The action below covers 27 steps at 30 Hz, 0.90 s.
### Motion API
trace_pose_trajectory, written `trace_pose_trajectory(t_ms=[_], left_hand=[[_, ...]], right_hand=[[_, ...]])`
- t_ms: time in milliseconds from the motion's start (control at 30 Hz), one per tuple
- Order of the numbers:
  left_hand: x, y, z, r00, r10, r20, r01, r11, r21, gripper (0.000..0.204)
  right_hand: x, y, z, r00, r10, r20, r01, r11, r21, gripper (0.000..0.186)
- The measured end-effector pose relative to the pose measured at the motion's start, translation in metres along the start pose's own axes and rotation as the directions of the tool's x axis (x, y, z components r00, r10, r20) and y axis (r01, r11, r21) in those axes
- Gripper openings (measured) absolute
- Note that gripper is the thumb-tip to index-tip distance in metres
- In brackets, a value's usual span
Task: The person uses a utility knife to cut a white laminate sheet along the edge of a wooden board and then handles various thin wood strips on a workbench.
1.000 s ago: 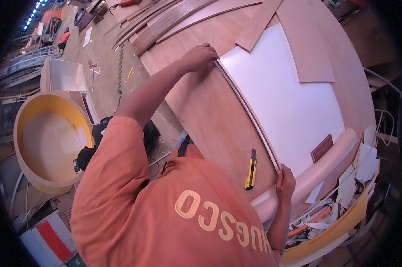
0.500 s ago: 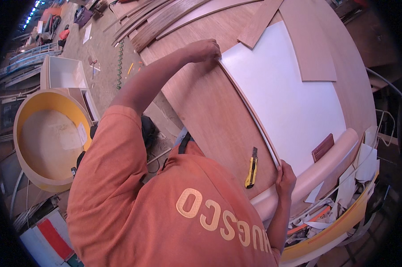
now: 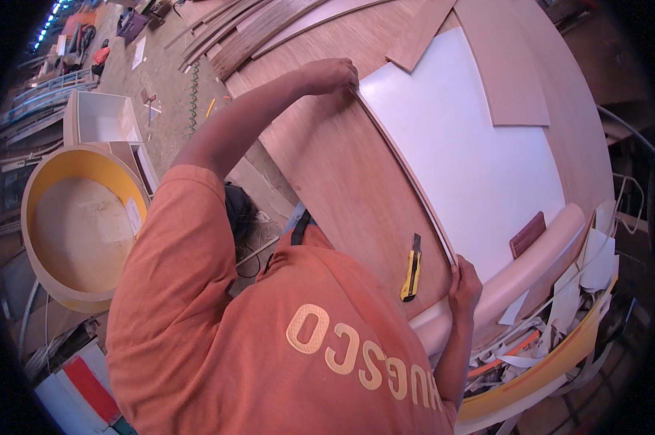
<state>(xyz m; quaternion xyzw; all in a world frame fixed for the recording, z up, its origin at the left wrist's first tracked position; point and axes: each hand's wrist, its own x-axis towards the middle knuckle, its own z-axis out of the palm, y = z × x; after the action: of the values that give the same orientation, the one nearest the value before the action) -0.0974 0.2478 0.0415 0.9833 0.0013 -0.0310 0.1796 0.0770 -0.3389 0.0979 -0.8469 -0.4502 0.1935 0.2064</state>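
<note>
My left hand [image 3: 331, 76] is closed on the upper end of a long, thin pale strip [image 3: 402, 176] lying along the left edge of a white sheet [image 3: 458, 145]. Lower right, my right hand [image 3: 465, 286] pinches the strip's near end. Left of the strip is bare plywood [image 3: 342, 174], with a yellow utility knife [image 3: 412, 268] on it near my right hand. A maroon block [image 3: 527, 233] rests at the sheet's lower right, beside a long pinkish roll [image 3: 530, 261].
Loose wooden strips [image 3: 269, 36] and flat boards [image 3: 501, 72] lie across the table's back. A curved yellow bin [image 3: 559, 362] of offcuts is at lower right. Left, a round yellow-lined container [image 3: 81, 243] and open white box [image 3: 103, 116] stand near a green coiled hose [image 3: 193, 101].
My left arm and hand have shifted slightly up and right with the strip's far end. Both hands keep their grip, and the whole view has shifted a little.
</note>
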Motion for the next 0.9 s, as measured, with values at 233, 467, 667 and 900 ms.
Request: trace_pose_trajectory(t_ms=[233, 467, 667, 900], left_hand=[[0.003, 0.012, -0.008, 0.997, -0.075, 0.019, 0.076, 0.995, -0.062, 0.020], [0.003, 0.012, -0.006, 0.990, -0.111, 0.089, 0.113, 0.994, -0.014, 0.021], [0.002, 0.012, -0.008, 0.989, -0.136, 0.058, 0.139, 0.989, -0.041, 0.019], [0.001, 0.012, -0.008, 0.991, -0.126, 0.049, 0.128, 0.991, -0.036, 0.017]], right_hand=[[-0.003, 0.006, 0.006, 1.000, -0.007, -0.027, 0.006, 0.999, -0.039, 0.024], [0.001, 0.006, 0.006, 0.999, 0.010, -0.037, -0.013, 0.996, -0.085, 0.026], [0.004, 0.006, 0.009, 0.999, 0.003, -0.047, -0.006, 0.998, -0.065, 0.026], [0.002, 0.005, 0.010, 0.999, 0.031, -0.034, -0.032, 0.998, -0.055, 0.026]])
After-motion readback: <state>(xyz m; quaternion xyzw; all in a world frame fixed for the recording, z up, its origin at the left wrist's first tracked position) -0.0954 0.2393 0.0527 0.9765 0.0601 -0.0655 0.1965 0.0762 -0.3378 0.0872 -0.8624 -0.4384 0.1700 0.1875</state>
